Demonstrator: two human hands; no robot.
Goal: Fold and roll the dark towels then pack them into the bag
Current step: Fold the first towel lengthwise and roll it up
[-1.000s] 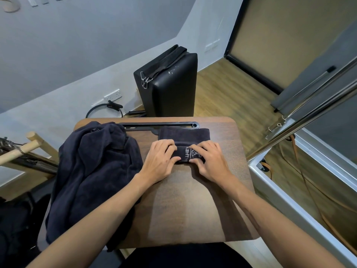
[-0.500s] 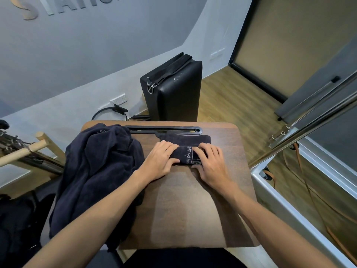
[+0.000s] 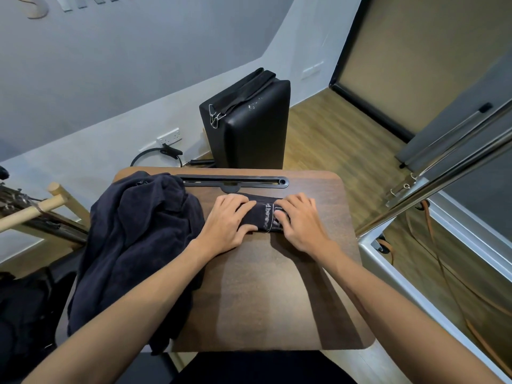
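A dark towel (image 3: 264,216) with pale stitched lettering lies as a tight roll near the far edge of the small wooden table (image 3: 277,286). My left hand (image 3: 230,221) curls over the roll's left end and my right hand (image 3: 300,220) curls over its right end, both gripping it. Almost none of the towel's flat tail shows beyond the roll. A heap of loose dark towels (image 3: 133,245) covers the table's left side and hangs over its edge.
A black bag (image 3: 249,123) with a strap and metal clip stands upright on the floor behind the table. A black slotted bar (image 3: 232,181) runs along the table's far edge. A metal frame (image 3: 415,225) flanks the right, wooden poles (image 3: 33,209) the left.
Both hands have rolled the towel farther away from me. The flat part beyond the roll has shrunk to almost nothing and the lettering has turned round the roll.
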